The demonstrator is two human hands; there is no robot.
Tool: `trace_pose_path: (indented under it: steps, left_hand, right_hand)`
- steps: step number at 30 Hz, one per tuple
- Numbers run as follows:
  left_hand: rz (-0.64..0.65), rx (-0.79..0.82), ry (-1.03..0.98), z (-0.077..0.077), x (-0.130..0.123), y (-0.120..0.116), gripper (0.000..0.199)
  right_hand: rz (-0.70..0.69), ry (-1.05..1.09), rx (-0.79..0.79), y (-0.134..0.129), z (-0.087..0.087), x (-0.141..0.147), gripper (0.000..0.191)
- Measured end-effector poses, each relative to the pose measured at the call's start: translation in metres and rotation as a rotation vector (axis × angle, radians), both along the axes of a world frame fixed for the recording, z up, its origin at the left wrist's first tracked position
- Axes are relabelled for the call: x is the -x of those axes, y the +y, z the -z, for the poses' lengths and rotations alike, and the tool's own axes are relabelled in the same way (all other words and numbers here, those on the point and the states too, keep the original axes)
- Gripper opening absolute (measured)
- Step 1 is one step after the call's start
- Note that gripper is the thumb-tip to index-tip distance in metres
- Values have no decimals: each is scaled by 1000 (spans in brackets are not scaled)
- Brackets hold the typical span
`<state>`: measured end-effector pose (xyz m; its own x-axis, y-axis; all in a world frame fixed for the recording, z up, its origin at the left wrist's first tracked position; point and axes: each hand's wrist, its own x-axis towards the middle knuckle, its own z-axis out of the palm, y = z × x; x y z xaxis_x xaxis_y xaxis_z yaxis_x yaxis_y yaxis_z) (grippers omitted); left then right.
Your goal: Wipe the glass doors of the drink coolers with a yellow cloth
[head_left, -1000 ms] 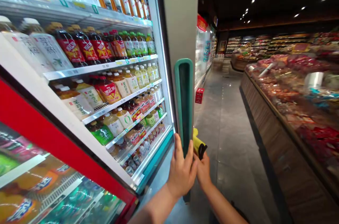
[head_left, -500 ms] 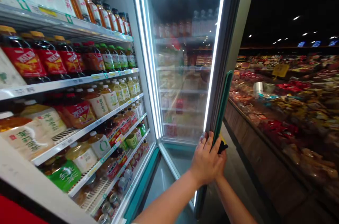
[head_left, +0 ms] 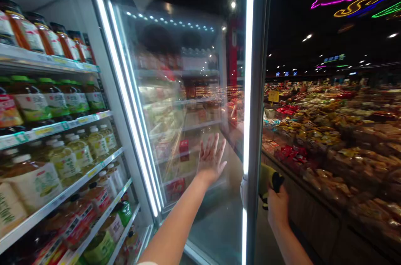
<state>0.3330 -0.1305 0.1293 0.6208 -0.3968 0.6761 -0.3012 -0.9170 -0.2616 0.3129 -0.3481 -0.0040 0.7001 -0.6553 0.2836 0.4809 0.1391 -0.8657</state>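
My left hand is open, its fingers spread flat at the inner face of the glass door. Whether the palm touches the glass or sits just short of it, I cannot tell. Beyond the door's lit edge, on the outer side, my right hand is closed around a yellow-and-black object. The door frame partly covers that object, and its kind does not show. The door stands open beside the drinks cooler, whose shelves hold rows of bottles.
Bright light strips run along the door's edges. To the right is a long display piled with packaged goods, with a yellow sign above it. Green-capped bottles fill one cooler shelf at left.
My left hand has left the door's edge and moved left onto or near the glass, fingers spreading. My right hand is now apart from it, outside the door. The view has turned right.
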Motion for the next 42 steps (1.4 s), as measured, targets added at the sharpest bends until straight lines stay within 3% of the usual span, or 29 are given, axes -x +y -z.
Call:
trace_pose_path:
  steps: [2, 3, 6, 9, 12, 15, 20, 25, 28, 30, 33, 35, 37, 40, 42]
  left_hand:
    - [14, 2, -37, -14, -27, 3, 98]
    - [22, 7, -61, -20, -38, 4, 99]
    - [48, 23, -126, -37, -68, 13, 103]
    - [71, 50, -146, -48, -98, 36, 108]
    - [126, 73, -141, -53, -128, 68, 110]
    - [214, 101, -158, -56, -155, 102, 113]
    - [426, 84, -251, -73, -203, 169, 104]
    - [517, 51, -296, -124, -250, 216, 97]
    - [564, 33, -310, -160, -271, 218, 98]
    - [578, 34, -313, -178, -284, 211, 96]
    - [563, 44, -283, -191, -302, 198, 92]
    - [548, 51, -276, -193, -311, 193, 92]
    - [543, 58, -295, -191, -315, 190, 91]
    - [549, 65, -347, -188, -316, 189, 88]
    - [555, 74, -388, -190, -315, 189, 81]
  right_hand:
    - [252, -93, 48, 1, -30, 1, 36]
    - [321, -209, 149, 4, -48, 2, 39]
    - [547, -511, 643, 25, -103, -7, 30]
    - [701, -727, 1071, 62, -156, -35, 38]
    - [792, -654, 1325, 104, -194, -77, 44]
    - [873, -464, 1446, 139, -212, -117, 49]
    - [936, -269, 1458, 178, -212, -166, 52]
    - [877, -197, 1288, 197, -214, -207, 52]
    - [758, -316, 978, 207, -226, -222, 41]
    - [657, -423, 650, 214, -240, -226, 38]
    - [527, -466, 113, 222, -272, -229, 51]
    - [520, -500, -60, 223, -302, -231, 58]
    - [611, -606, 15, 220, -338, -236, 58]
    - [866, -708, 454, 212, -393, -255, 46]
    - [999, -633, 765, 204, -420, -272, 42]
